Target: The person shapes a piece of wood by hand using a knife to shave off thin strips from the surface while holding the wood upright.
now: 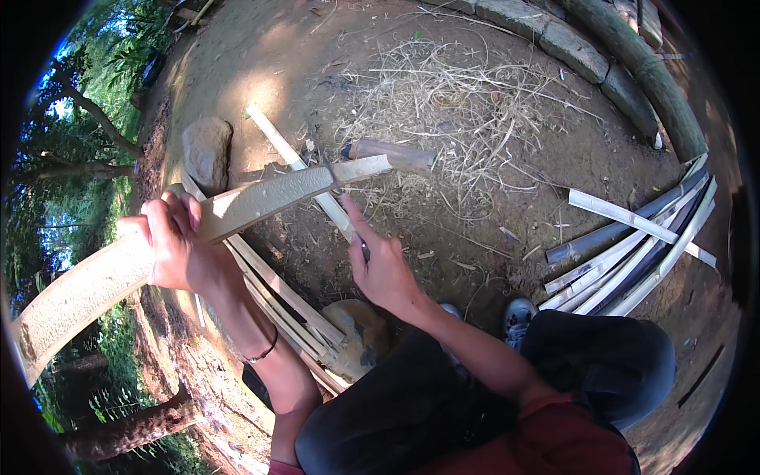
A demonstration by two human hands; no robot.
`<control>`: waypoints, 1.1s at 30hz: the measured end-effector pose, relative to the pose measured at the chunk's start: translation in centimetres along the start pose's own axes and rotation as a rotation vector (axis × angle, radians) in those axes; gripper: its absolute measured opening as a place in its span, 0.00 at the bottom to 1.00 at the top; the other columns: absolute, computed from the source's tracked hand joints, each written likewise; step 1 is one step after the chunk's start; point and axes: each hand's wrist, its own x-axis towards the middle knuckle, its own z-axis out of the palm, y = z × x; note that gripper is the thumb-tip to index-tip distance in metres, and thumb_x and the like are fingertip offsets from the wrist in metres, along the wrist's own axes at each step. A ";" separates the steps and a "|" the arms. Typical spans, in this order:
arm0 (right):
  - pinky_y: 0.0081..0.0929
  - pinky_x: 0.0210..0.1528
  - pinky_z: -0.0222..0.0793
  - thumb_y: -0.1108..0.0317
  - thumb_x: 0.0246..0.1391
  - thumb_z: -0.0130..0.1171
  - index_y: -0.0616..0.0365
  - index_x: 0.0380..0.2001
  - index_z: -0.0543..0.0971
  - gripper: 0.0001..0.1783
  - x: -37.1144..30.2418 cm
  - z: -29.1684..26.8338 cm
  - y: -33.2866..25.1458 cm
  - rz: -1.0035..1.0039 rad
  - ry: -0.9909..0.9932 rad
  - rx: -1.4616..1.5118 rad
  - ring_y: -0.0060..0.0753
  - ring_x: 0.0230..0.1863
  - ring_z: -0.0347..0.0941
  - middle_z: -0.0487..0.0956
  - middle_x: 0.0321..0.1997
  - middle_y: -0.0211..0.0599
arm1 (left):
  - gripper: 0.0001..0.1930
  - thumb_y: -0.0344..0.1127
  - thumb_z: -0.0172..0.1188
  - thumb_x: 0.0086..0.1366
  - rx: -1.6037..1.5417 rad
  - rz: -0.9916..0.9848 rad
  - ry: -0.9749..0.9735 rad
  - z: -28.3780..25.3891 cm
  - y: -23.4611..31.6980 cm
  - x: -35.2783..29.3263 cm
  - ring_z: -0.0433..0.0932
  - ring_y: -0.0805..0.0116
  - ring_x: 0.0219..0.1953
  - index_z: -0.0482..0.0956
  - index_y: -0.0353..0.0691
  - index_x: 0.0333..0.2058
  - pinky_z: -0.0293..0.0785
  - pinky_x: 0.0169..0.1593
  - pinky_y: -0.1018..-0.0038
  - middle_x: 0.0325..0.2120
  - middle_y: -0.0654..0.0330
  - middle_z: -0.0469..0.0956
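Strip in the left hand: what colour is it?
The strip is pale tan, clearest in the head view.

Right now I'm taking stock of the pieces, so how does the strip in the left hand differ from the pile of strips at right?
The held strip is a single piece; the pile has several. The held strip is raised in the left hand; the pile lies on the ground. The held strip's visible face is pale; the pile mixes pale and dark. Both are long, narrow pieces.

Left hand (176, 249) grips 1 long pale strip (273, 198) – right hand (385, 269) holds knife (336, 188) across it – shavings (467, 99) beyond.
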 end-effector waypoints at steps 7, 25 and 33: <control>0.33 0.29 0.70 0.77 0.63 0.48 0.51 0.71 0.60 0.33 0.3 -0.6 -2.1 0.048 -0.021 0.009 0.42 0.16 0.71 0.73 0.19 0.53 | 0.17 0.19 0.51 0.66 -0.067 -0.063 0.029 -3.1 -2.0 2.1 0.55 0.80 0.21 0.56 0.47 0.25 0.53 0.22 0.80 0.18 0.68 0.56; 0.46 0.28 0.73 0.77 0.62 0.48 0.58 0.72 0.55 0.35 0.1 -1.4 -4.9 0.047 -0.137 -0.032 0.57 0.20 0.78 0.77 0.20 0.58 | 0.17 0.17 0.50 0.66 -0.047 -0.004 -0.085 -0.8 0.1 -0.8 0.59 0.79 0.22 0.55 0.46 0.26 0.59 0.24 0.81 0.19 0.68 0.59; 0.39 0.32 0.73 0.77 0.62 0.47 0.58 0.70 0.60 0.32 1.4 -2.9 -3.6 0.241 -0.117 -0.033 0.51 0.22 0.78 0.78 0.23 0.59 | 0.18 0.16 0.50 0.65 -0.091 -0.010 -0.105 -0.5 0.1 -0.9 0.58 0.80 0.22 0.55 0.47 0.26 0.57 0.22 0.81 0.20 0.68 0.59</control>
